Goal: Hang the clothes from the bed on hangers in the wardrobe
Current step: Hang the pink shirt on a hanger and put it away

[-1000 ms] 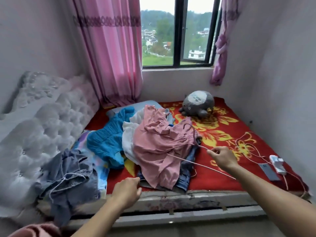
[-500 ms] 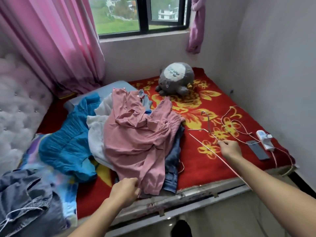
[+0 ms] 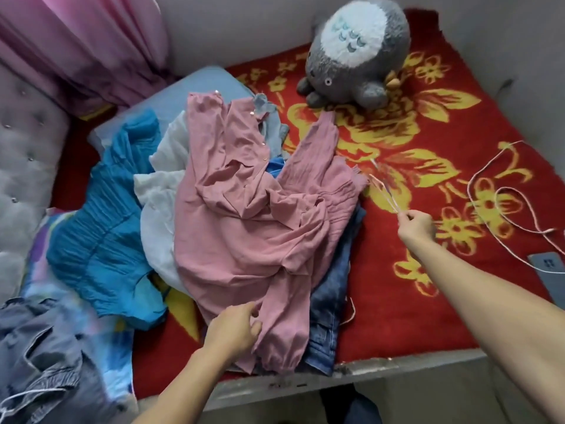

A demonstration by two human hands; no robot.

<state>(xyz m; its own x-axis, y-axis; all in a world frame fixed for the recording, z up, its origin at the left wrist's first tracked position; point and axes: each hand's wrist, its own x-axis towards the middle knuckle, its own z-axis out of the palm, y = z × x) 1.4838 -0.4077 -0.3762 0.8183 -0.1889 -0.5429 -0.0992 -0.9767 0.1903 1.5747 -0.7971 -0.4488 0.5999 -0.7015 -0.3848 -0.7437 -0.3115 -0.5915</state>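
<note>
A pile of clothes lies on the red flowered bed (image 3: 428, 316). On top is a pink garment (image 3: 253, 228), over a white one (image 3: 162, 209) and blue jeans (image 3: 333, 304). A blue dress (image 3: 104, 237) lies to the left. My left hand (image 3: 235, 328) rests on the pink garment's lower hem, fingers curled against the cloth. My right hand (image 3: 415, 223) pinches a thin wire hanger (image 3: 382, 191), blurred, held low over the bed just right of the pile.
A grey plush toy (image 3: 354, 56) sits at the back of the bed. A white cable (image 3: 501, 209) loops across the right side near a phone (image 3: 547, 264). Grey denim (image 3: 39, 356) lies at lower left by the padded headboard (image 3: 24, 154). Pink curtain (image 3: 82, 41) hangs behind.
The camera has tilted down and come closer to the bed. My right hand has brought the hanger in toward the pile's right edge. My left hand stays at the pink garment's hem.
</note>
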